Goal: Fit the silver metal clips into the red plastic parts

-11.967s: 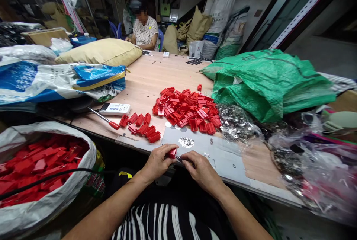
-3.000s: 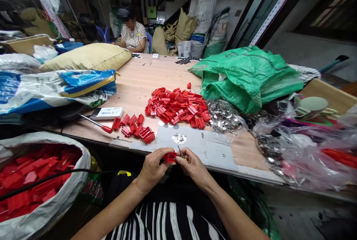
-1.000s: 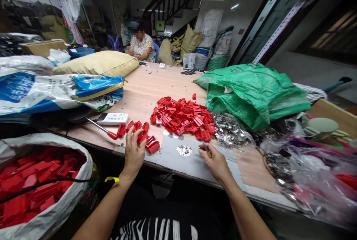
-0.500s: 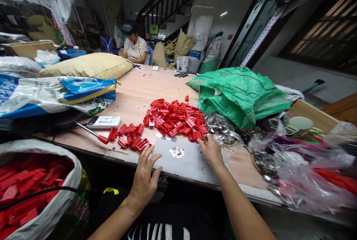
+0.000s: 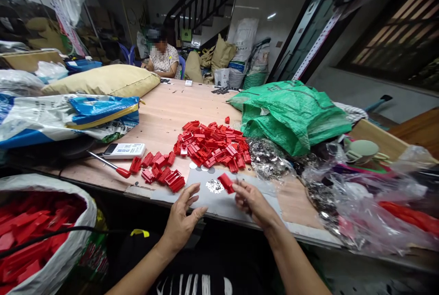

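**Grip, right hand** [image 5: 255, 201]: thumb and forefinger are closed on one red plastic piece [image 5: 226, 182]. It is held tilted just above the grey sheet [image 5: 264, 186]. The other fingers are curled, and whether the palm hides anything else cannot be told.

**Grip, left hand** [image 5: 181, 219]: open, fingers spread, holding nothing. It hovers at the sheet's near edge, close to the piece but not touching it.

**Handling note (judgement):** a pinch this light on a small moulded part is best kept on the outer edges. Holding it low over the sheet means a dropped part lands in reach.

**Near left, below the worktop:** a white sack [image 5: 73, 249] filled with red parts.

**On the sheet:** a small heap of silvery bits [image 5: 215, 186], just beside the held piece.

**Beyond it, on the worktop** [image 5: 164, 112]:
- a short row of red pieces [image 5: 161, 174]
- a red-handled screwdriver [image 5: 115, 168]
- a white remote [image 5: 124, 150]
- a large red pile [image 5: 212, 144]
- clear bags of metal parts [image 5: 269, 158] to the right

**Further back:**
- a green bag [image 5: 291, 114]
- a blue-and-white sack [image 5: 68, 116]
- a tan sack [image 5: 103, 80]

**Far end:** a seated person [image 5: 161, 57], hands at that end of the worktop.
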